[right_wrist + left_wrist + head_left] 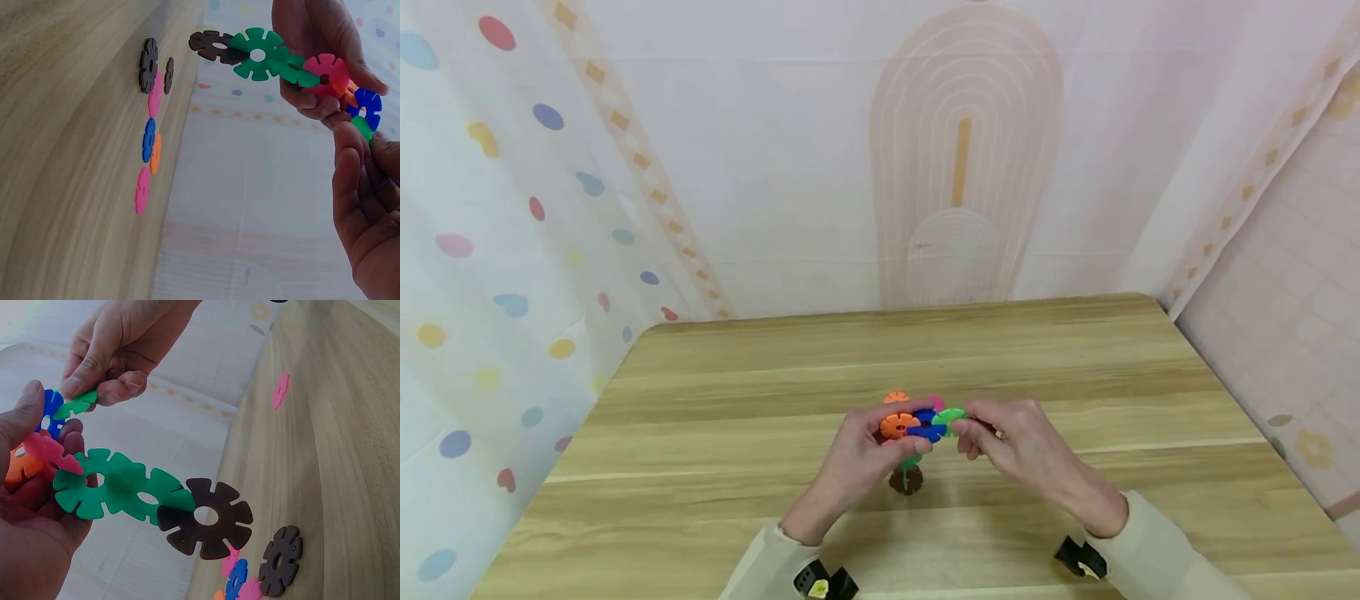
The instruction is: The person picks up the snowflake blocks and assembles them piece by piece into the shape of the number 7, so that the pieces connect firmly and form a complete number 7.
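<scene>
- chain of slotted discs [134, 490] is held up off the worktop [775, 392], between the two hands, near the centre; judged: lifted so the slots can be lined up freely without the surface in the way.
- chain order as seen from the left wrist: brown disc [206, 517] hangs at the free low end, then two dark green discs, then a pink disc [47, 451], orange disc [19, 465] and blue disc [47, 412] bunched inside the left hand.
- left hand [865, 454]: fingers curled round the bunched end of the chain, thumb pressed on top beside the blue disc. a firm hold, not spread; judged: it steadies the piece while the other hand works.
- right hand [1022, 450]: thumb and forefinger pinch a light green disc [76, 404] by its far edge, the other fingers folded loosely. the disc's near edge meets the blue disc; whether the slots are seated i cannot tell.
- loose discs lie flat on the worktop just beyond and under the hands: a dark brown one [280, 560], blue, pink and orange ones [150, 162] in a small cluster, and one pink disc [280, 391] apart, farther off.
- judged: loose stock is kept within short reach of either hand.
- patterned cloth backdrop [955, 167] stands behind the far edge.
</scene>
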